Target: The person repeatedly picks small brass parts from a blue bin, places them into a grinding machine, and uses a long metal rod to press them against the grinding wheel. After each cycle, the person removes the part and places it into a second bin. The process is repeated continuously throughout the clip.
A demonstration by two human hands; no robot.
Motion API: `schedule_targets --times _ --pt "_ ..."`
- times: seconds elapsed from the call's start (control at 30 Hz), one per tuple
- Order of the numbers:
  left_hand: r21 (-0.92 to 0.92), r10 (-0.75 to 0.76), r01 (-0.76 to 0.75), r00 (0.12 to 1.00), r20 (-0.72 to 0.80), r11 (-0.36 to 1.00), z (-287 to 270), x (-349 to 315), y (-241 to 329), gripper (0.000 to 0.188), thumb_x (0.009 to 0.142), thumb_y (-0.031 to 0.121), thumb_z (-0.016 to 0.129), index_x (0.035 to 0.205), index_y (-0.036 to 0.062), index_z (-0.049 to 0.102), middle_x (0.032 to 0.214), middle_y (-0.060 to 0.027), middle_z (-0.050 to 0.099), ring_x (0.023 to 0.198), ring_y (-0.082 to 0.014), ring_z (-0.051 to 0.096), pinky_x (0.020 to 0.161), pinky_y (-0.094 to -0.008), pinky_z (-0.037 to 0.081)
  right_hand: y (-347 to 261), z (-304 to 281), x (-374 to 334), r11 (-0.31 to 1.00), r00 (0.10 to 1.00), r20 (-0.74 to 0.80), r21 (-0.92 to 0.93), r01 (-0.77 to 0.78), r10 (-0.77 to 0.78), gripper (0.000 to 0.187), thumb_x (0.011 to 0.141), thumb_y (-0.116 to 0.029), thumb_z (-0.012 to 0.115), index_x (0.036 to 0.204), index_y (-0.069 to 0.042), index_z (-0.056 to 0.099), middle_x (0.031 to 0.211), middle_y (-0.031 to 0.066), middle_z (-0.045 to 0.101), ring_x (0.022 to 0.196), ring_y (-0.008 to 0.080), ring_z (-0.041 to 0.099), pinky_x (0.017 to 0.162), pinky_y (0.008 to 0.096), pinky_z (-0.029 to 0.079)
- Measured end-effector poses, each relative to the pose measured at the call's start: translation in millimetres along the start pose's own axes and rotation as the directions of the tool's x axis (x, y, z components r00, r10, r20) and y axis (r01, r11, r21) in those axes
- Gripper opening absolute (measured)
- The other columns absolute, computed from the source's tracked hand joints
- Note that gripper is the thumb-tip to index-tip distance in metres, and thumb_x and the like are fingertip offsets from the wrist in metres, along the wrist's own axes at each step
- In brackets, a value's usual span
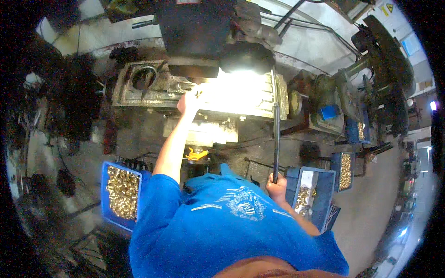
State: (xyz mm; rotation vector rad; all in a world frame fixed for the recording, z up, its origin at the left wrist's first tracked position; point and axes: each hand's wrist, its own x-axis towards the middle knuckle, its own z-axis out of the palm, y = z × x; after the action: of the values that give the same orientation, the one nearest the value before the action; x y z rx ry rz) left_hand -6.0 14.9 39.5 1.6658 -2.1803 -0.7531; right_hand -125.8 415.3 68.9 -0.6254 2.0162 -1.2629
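Observation:
My right hand is wrapped round the lower end of a long dark lever, which rises along the right part of a machine table. My left arm reaches forward to that table. There my left hand is closed at the edge of a strong glare, beside a small metal fixture. A small part shows at its fingertips, too washed out to name. Above the table hangs the dark machine head; the lamp's glare hides much of the work area below it.
A blue bin of brass-coloured metal parts stands at my left. On my right are another blue bin with a white insert and some parts, and a smaller full bin. Something yellow lies below the table.

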Motion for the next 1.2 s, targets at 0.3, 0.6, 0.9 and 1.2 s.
schedule_targets --times 0.3,0.6,0.9,1.2 --pt "0.053 -0.005 0.008 0.999 -0.049 0.999 8 2 5 0.052 0.066 0.056 0.062 0.078 0.0055 0.065 0.080 -0.0152 0.064 0.073 -0.0288 0.063 0.062 -0.0394 0.049 -13 9 9 0.992 1.000 0.018 0.125 -0.015 0.012 0.014 0.060 -0.013 0.054 0.067 -0.008 0.044 0.059 -0.0052 0.038 0.053 0.0069 0.034 0.046 0.0262 0.029" --pt "0.093 -0.050 0.056 0.996 -0.067 0.994 13 1 8 0.050 0.067 0.055 0.061 0.080 0.0067 0.065 0.081 -0.0143 0.064 0.075 -0.0296 0.063 0.064 -0.0406 0.048 12 12 22 0.996 0.999 0.019 0.088 0.031 -0.033 0.015 0.060 -0.015 0.054 0.066 -0.007 0.043 0.054 -0.0015 0.038 0.051 0.0084 0.037 0.045 0.0299 0.031" --pt "0.150 -0.031 0.037 0.999 -0.042 0.988 24 10 0 0.034 0.073 0.049 0.056 0.086 0.0181 0.060 0.078 -0.0106 0.064 0.073 -0.0283 0.062 0.062 -0.0401 0.048 19 17 32 0.985 0.997 0.018 0.156 0.077 -0.081 0.015 0.061 -0.015 0.055 0.064 -0.007 0.043 0.056 -0.0036 0.038 0.052 0.0079 0.035 0.045 0.0280 0.030" --pt "0.192 -0.142 0.156 0.986 -0.085 0.969 32 16 -8 0.036 0.070 0.052 0.059 0.087 0.0214 0.064 0.078 -0.0116 0.064 0.074 -0.0289 0.062 0.065 -0.0392 0.049 36 20 40 0.987 0.998 0.024 0.150 0.061 -0.066 0.012 0.063 -0.016 0.054 0.067 -0.007 0.047 0.059 -0.0019 0.041 0.053 0.0086 0.038 0.046 0.0295 0.032"
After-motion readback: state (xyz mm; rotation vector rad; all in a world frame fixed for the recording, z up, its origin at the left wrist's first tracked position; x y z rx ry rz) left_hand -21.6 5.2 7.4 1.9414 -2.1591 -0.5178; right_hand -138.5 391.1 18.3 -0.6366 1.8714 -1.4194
